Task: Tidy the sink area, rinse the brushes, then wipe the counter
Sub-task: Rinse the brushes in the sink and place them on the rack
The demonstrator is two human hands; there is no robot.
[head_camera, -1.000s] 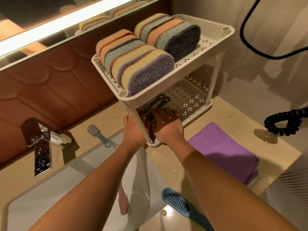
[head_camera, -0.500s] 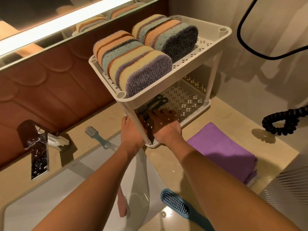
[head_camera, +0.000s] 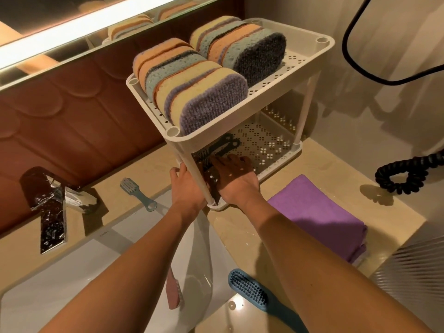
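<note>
A white two-tier rack [head_camera: 310, 48] stands on the beige counter [head_camera: 324, 171] with several striped sponges [head_camera: 192, 92] on its top shelf. Dark brushes [head_camera: 222, 146] lie on its lower shelf. My right hand [head_camera: 234, 179] reaches into that shelf and lies palm down on them, fingers stretched out. My left hand [head_camera: 185, 188] grips the rack's front left corner by the post. A small grey-blue brush [head_camera: 138, 193] lies behind the sink [head_camera: 72, 272]. A pink brush [head_camera: 173, 292] lies inside the sink. A blue brush [head_camera: 249, 289] lies on the counter's near edge.
A folded purple cloth [head_camera: 319, 217] lies on the counter right of the rack. The chrome faucet [head_camera: 50, 207] stands at the left behind the sink. A coiled black cord [head_camera: 408, 174] rests at the far right. A mirror and a brown tiled wall back the counter.
Both hands stay at the rack's lower shelf with hardly any movement. The view has drifted slightly.
</note>
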